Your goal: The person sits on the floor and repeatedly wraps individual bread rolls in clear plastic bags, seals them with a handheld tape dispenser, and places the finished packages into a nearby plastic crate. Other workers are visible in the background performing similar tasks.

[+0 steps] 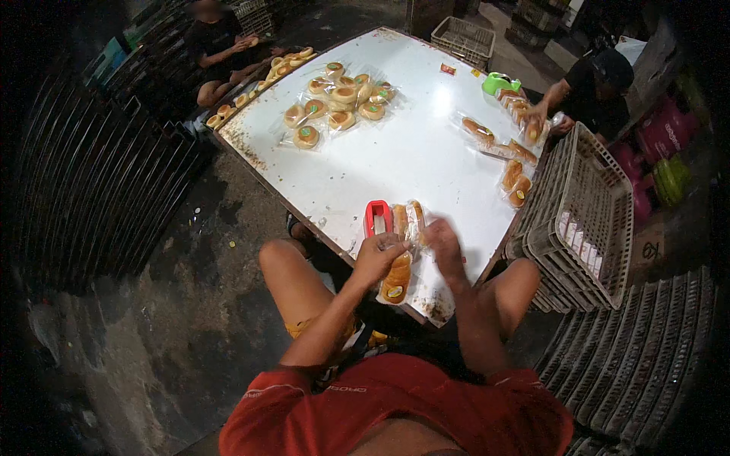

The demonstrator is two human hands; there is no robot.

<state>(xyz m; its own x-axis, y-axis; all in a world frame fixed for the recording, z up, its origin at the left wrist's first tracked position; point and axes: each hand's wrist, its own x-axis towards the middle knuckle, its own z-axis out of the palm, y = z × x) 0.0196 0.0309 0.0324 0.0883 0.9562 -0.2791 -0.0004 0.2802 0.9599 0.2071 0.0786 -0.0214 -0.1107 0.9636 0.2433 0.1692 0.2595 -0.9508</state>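
Observation:
My left hand pinches the gathered end of a clear plastic bag that holds a long golden bread roll with a small round sticker. This roll lies near the table's corner in front of me. Blurred by motion, my right hand is just right of the bag's end, and whether it holds anything is unclear. Beyond my left hand a red tape dispenser stands on the white table. Beside it lie more long bread rolls in clear wrapping, partly hidden by my hands.
Bagged round buns are heaped at the far left. Bagged long rolls line the right edge near a green tape dispenser. Stacked plastic crates stand close at my right. Two other people sit by the table, one handling rolls.

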